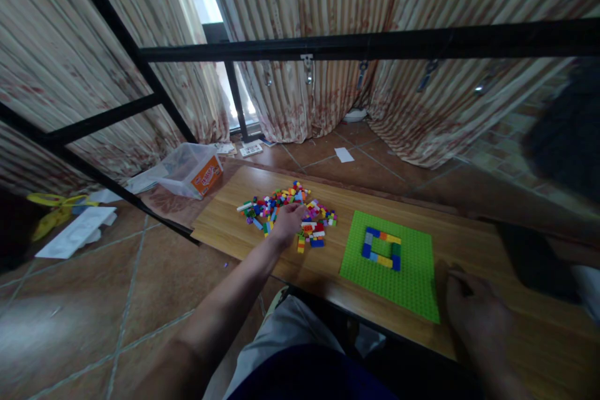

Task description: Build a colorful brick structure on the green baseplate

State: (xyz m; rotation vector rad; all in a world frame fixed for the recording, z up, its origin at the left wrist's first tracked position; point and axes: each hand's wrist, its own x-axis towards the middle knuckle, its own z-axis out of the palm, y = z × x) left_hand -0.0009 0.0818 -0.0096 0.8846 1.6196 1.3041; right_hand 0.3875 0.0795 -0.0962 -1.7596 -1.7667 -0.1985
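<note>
Left hand (pixel 288 223) reaches over bricks (pixel 269 203), grip unclear, right hand (pixel 478 306) half open beside baseplate (pixel 415 275), clear bin (pixel 186 185) standing beyond.

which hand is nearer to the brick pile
Left. The left hand is right at the brick pile; the right hand is farther off, on the far side of the green board.

Readable text: none | orange label (pixel 207 176) on clear plastic box (pixel 179 170): pale lettering, too blurred to make out

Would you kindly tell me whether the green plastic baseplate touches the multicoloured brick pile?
Apart: the head view shows brown wooden tabletop between the baseplate and pile.
</note>
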